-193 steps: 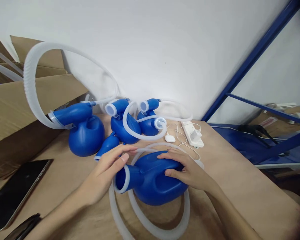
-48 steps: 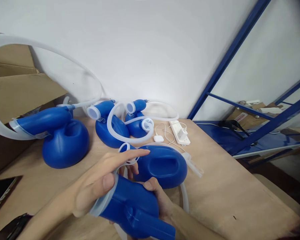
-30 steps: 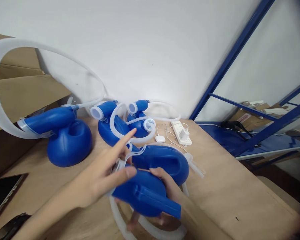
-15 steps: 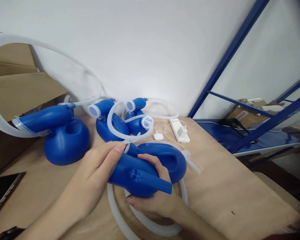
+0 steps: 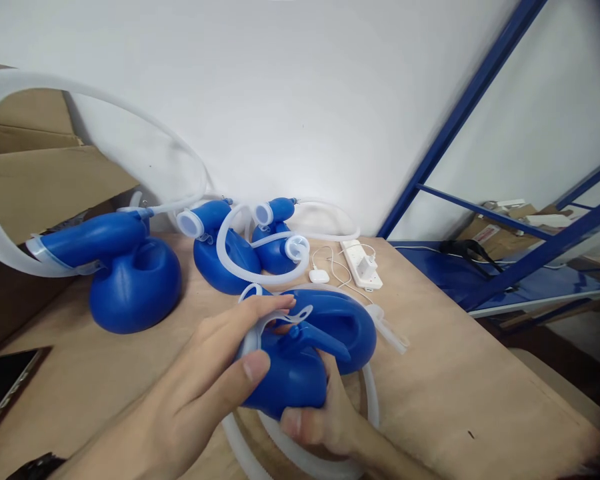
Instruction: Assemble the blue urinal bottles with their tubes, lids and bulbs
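In front of me, my right hand is wrapped from the right and below around a blue plastic urinal head with a flat blue tab on top. My left hand cups its left end, thumb on the near side and fingers over the far side, gripping a translucent cap. The cap's clear strap stands up over the blue part. Just behind lies a blue urinal bottle with a hollow handle; whether it is joined to the held head is hidden. A translucent hose coils on the table below my hands.
Similar blue urinals stand at the left, centre and back, with looping hoses. A power strip and white charger case lie behind. Cardboard boxes stand left, a dark device lower left, a blue rack right.
The blue head has turned in my hands, its tab now tilted up. My left hand has shifted over the cap end, and the cap's clear strap now shows.
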The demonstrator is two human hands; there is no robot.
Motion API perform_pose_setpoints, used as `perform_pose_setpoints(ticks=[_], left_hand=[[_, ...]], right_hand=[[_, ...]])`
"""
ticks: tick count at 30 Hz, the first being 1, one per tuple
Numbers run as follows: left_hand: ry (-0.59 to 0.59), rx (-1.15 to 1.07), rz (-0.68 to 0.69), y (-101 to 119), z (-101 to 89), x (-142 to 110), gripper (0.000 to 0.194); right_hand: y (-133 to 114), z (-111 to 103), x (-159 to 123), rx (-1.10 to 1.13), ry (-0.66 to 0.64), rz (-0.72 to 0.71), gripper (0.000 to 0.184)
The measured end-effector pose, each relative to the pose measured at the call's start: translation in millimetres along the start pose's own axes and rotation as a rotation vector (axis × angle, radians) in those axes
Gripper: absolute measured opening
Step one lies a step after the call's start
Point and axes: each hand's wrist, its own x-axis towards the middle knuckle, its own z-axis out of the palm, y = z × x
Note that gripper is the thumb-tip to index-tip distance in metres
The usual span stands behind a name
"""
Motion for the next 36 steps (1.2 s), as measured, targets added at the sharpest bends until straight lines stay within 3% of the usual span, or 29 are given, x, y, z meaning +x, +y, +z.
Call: perform_pose_setpoints(ticks=[3, 9, 13, 16, 20, 24, 27, 29, 31, 34, 36], left_hand=[[-0.019, 0.096, 0.119, -7, -4.1, -3, 0.052], [0.008, 0.225, 0.325, -10, -4.0, 2, 0.06], [0.123, 0.258, 0.34, -7, -0.1, 5, 0.053], [0.215, 0.221, 0.313, -2, 3.8, 7, 0.038], [0.244, 0.247, 0.344, 3, 7.8, 8, 0.036], [0.275, 0.282, 0.394, 6, 9.1, 5, 0.033], [0.298, 0.335, 0.402, 9, 6.2, 2, 0.035], [0.324, 0.397, 0.397, 11, 1.9, -1, 0.035], [0.34, 0.464, 0.406, 13, -2.9, -3, 0.033], [0.33, 0.526, 0.473, 13, -7.8, -6, 0.033], [0.312, 0.551, 0.506, 12, -8.3, -6, 0.038]], right_hand=[[-9, 1, 0, 0.104, -0.032, 0.107, 0.085], [-16, -7, 7, 0.065, -0.049, 0.242, 0.085], [-15, -10, 9, 0.077, -0.055, 0.274, 0.086], [-5, -13, 4, 0.09, 0.027, 0.276, 0.086], [16, -18, -7, 0.145, 0.136, 0.296, 0.1], [19, -14, -10, 0.136, 0.087, 0.301, 0.097], [13, -6, -3, 0.174, 0.044, 0.217, 0.103], [8, -5, 3, 0.207, 0.081, 0.075, 0.103], [-1, -9, 7, 0.146, 0.134, -0.086, 0.084], [-21, -19, 8, -0.153, 0.116, -0.217, 0.046], [-37, -20, 10, -0.325, 0.055, -0.209, 0.043]])
